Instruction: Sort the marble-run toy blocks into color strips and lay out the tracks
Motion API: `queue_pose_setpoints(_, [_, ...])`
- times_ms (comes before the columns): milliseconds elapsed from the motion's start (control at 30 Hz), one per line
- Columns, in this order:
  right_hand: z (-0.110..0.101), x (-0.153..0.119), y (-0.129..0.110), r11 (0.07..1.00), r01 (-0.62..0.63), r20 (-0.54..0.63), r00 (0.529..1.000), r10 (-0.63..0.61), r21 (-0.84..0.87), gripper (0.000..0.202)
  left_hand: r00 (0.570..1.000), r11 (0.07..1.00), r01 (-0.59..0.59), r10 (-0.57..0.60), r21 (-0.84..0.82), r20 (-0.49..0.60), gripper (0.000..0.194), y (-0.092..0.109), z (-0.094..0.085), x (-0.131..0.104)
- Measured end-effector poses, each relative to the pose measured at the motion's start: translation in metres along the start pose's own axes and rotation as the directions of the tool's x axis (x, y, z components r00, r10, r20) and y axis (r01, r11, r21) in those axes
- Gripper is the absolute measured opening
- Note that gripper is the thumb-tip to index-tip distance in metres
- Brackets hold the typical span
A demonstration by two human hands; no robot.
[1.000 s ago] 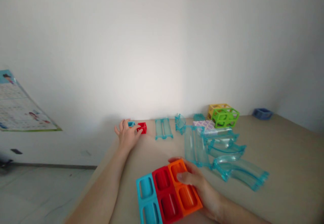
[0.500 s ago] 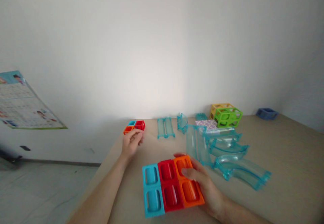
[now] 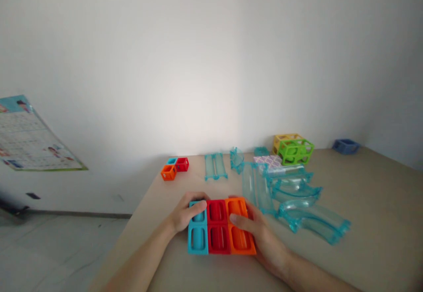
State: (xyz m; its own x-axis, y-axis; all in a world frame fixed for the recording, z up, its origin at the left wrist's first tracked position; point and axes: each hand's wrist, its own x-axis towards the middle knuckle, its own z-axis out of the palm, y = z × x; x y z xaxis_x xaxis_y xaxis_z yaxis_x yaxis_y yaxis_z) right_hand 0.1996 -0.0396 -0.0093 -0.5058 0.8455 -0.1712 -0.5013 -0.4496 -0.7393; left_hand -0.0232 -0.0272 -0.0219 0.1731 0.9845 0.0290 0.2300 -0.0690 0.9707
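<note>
Between my hands is a panel of joined plastic blocks, with a blue column on the left, a red one in the middle and an orange one on the right. My left hand grips the upper blue corner, thumb on its face and fingers behind. On the orange side my right hand holds the panel, its thumb across the front and most fingers hidden. Farther back by the wall sit small loose-looking cubes: an orange cube, a red cube and a blue cube.
Clear teal track pieces lie to the right, a curved track piece nearest me. Behind them stand a green block frame and a yellow block frame. A dark blue block is at the far right. The table's left edge drops to the floor.
My left hand has come back from the cubes by the wall and now holds the blue side of the panel. The panel has levelled slightly in my right hand.
</note>
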Motion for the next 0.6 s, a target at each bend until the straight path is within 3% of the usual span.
queue_pose_setpoints(200, [-0.002, 0.002, 0.001, 0.998, 0.009, 0.038, 0.999, -0.006, -0.060, 0.036, 0.995, 0.997, -0.080, 0.079, 0.010, 0.054, 0.046, 0.009, 0.001, -0.001])
queue_pose_setpoints(433, [0.001, 0.001, 0.003, 0.994, 0.026, 0.007, 1.000, -0.025, -0.104, 0.033, 0.999, 0.997, -0.019, 0.021, -0.075, 0.026, 0.040, 0.012, 0.002, -0.002])
queue_pose_setpoints(500, [0.001, 0.000, 0.003, 0.992, 0.024, 0.013, 1.000, -0.022, -0.124, 0.034, 0.997, 0.988, 0.043, -0.033, -0.148, 0.073, 0.039, 0.011, -0.004, -0.002])
queue_pose_setpoints(600, [0.000, -0.001, 0.002, 0.986, -0.014, 0.076, 0.997, 0.027, -0.164, 0.034, 0.959, 0.949, 0.175, -0.104, -0.263, 0.264, 0.050, 0.013, -0.012, -0.002])
